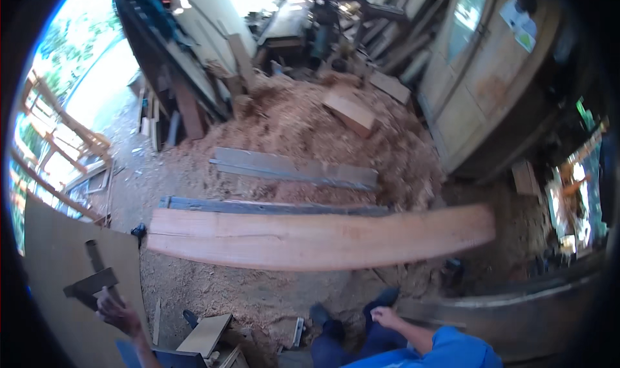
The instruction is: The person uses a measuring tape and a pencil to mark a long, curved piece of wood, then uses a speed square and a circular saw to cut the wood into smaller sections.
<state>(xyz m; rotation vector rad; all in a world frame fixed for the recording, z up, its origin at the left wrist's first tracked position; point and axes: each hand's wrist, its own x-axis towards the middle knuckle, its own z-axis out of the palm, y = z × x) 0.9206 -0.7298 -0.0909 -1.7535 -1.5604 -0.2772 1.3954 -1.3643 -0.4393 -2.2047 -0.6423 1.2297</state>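
Judging from my remote seat by its thin, flat look, I expect the dark grey, angular, flat-bladed tool [92, 283] to be light and stiff, perhaps metal or dark wood, with faces that could slide a little under dusty fingers and little risk of breaking. I would take hold at its broad, nearly triangular part, which offers the most to pinch, rather than by the narrow dark strip [95, 256] beyond it. It appears over the pale tan plywood panel [55, 255], inward from the panel's right edge, the strip pointing toward the far edge; whether it rests there or hangs above, I can't say. My bare left hand [118, 313] meets its near side, but I can't tell a grasp from a mere touch. Beside the dark trousers [378, 343], my bare right hand [385, 317] shows nothing in it, though I can't tell how clenched it is. The tool looks dull and evenly dark, its outline slanting leftward, finer detail blurred.
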